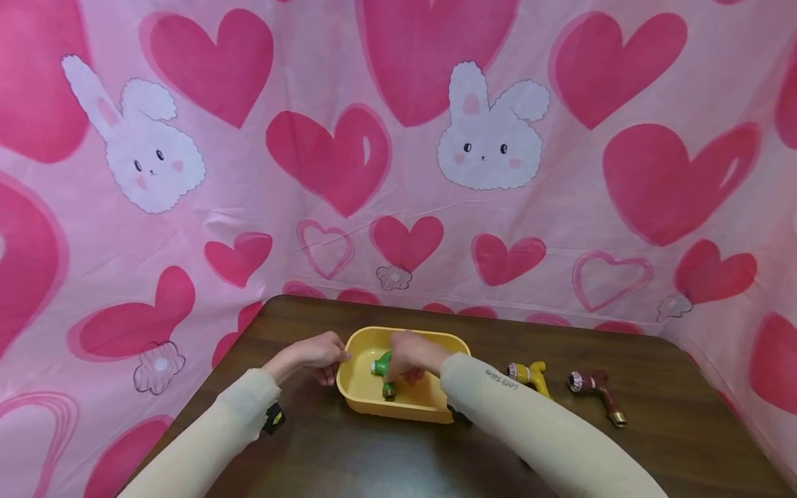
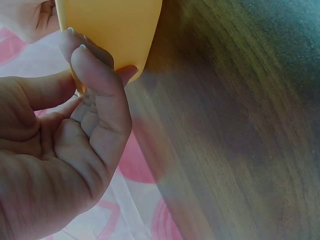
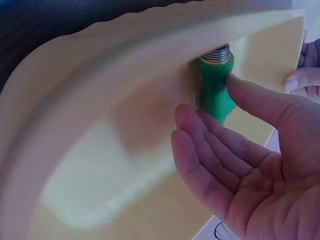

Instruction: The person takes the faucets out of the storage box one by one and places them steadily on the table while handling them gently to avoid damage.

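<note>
A yellow oblong basin (image 1: 403, 409) stands on the table. My left hand (image 1: 319, 354) grips its left end; in the left wrist view the thumb and curled fingers (image 2: 102, 95) pinch the rim. Inside the basin is a green tap-like pipe fitting (image 1: 389, 389) with a pale knobbed end and a threaded metal end. My right hand (image 1: 414, 353) reaches in from above and pinches this fitting. In the right wrist view the thumb (image 3: 257, 102) lies on one side of the green body (image 3: 215, 92) and the index finger on the other; the remaining fingers are loosely bent.
Two similar fittings lie on the brown wooden table (image 1: 299, 443) right of the basin: a yellow one (image 1: 537, 377), partly behind my right sleeve, and a dark red one (image 1: 599, 391) with a brass end. A pink heart-patterned cloth (image 1: 411, 187) hangs behind the table and at its sides.
</note>
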Available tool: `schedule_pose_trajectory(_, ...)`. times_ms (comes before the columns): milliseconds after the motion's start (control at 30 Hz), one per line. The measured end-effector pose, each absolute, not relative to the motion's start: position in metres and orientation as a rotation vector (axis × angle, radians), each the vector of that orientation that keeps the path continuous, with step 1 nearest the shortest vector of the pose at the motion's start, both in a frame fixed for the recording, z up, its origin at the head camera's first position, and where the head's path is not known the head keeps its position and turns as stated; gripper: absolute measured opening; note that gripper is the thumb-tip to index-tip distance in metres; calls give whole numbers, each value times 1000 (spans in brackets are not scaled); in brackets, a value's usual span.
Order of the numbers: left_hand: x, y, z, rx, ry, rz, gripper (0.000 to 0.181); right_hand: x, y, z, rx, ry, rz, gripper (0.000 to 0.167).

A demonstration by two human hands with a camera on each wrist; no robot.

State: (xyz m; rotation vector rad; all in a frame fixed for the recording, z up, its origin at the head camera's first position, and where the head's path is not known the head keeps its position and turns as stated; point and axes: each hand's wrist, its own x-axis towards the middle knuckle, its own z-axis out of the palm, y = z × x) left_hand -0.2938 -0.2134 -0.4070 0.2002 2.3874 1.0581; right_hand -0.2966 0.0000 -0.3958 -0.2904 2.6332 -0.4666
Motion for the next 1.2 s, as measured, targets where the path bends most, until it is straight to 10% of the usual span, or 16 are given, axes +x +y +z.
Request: schedule_pose_trajectory(1200, -293, -214, -405, 222, 2395, 1041, 28, -298, 25, -396, -297, 2543, -470, 34)
